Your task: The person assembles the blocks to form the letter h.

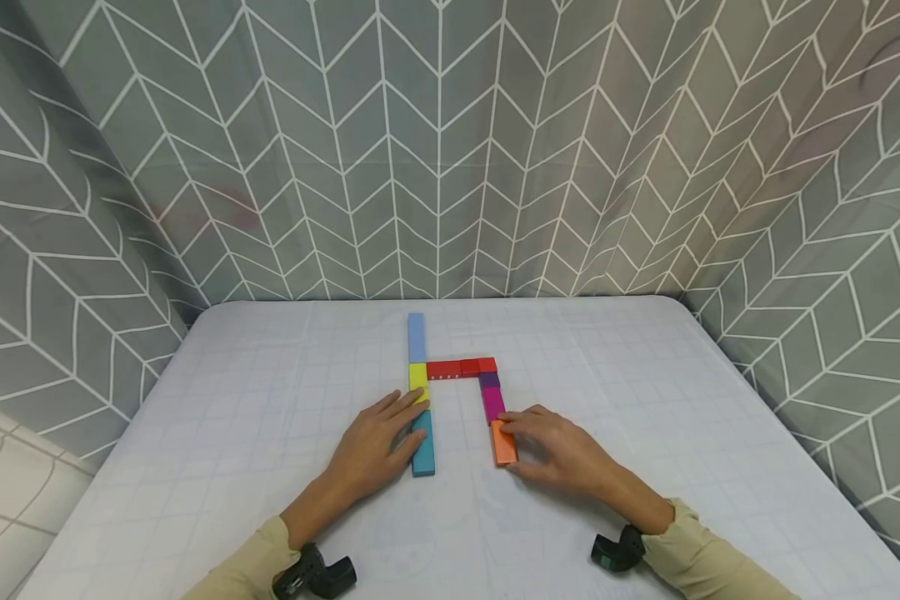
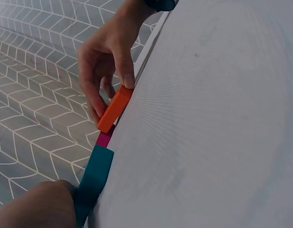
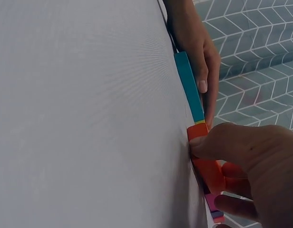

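Flat coloured blocks form an angular "h" outline on the white table. My left hand (image 1: 371,446) lies along its left column, fingertips on the yellow block (image 1: 417,376) and thumb at the teal block (image 1: 423,454). Its fingers are fairly straight. My right hand (image 1: 566,450) holds an orange block (image 1: 503,443) at the lower right, thumb at the near end and fingers at the far end. In the left wrist view the orange block (image 2: 115,108) shows between thumb and fingertips. Beyond it lies a magenta block (image 1: 492,403), end to end with it.
A light blue block (image 1: 416,337) tops the left column. Red blocks (image 1: 444,370) run across to the right column, where a purple block (image 1: 489,380) sits under the corner. A grey patterned curtain (image 1: 450,167) rises behind the white table (image 1: 270,375).
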`<state>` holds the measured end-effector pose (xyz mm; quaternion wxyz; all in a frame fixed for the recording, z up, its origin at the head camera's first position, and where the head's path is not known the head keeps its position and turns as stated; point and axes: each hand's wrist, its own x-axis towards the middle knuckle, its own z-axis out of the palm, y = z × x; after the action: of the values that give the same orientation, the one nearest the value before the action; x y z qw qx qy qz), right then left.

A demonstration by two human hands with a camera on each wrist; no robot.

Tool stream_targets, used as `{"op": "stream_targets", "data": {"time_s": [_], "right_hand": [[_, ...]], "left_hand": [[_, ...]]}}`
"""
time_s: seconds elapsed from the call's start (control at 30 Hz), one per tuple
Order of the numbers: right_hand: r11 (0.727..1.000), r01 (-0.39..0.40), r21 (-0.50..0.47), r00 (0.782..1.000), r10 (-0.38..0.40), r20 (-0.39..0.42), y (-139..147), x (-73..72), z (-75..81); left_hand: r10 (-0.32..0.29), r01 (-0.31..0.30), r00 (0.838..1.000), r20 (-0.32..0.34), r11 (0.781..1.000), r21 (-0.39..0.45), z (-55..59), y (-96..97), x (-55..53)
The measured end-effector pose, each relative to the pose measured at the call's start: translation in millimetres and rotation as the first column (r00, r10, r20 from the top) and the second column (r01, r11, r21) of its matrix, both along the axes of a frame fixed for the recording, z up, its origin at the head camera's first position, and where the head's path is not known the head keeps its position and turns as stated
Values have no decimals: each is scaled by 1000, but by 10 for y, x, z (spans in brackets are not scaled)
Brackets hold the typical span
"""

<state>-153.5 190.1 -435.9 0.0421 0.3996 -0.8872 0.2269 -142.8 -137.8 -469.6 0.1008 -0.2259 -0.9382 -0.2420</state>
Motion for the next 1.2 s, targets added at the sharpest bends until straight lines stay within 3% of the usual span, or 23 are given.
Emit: {"op": "stream_targets", "data": {"time_s": [0.17,0.5,1.2], "right_hand": [[1000,-6,2,1000,6,-29,-5,2,-6],[998,-60,-32,981,53,-187,28,-8,-78],[998,-48,-36,990,43,-136,12,-17,-88]], "left_hand": [[3,-3,1000,-9,1000,3,3,-2,2],[-1,1,1000,5,1000,-3,9,-9,5],[-5,5,1000,9,1000,8,-4,-39,4]]}}
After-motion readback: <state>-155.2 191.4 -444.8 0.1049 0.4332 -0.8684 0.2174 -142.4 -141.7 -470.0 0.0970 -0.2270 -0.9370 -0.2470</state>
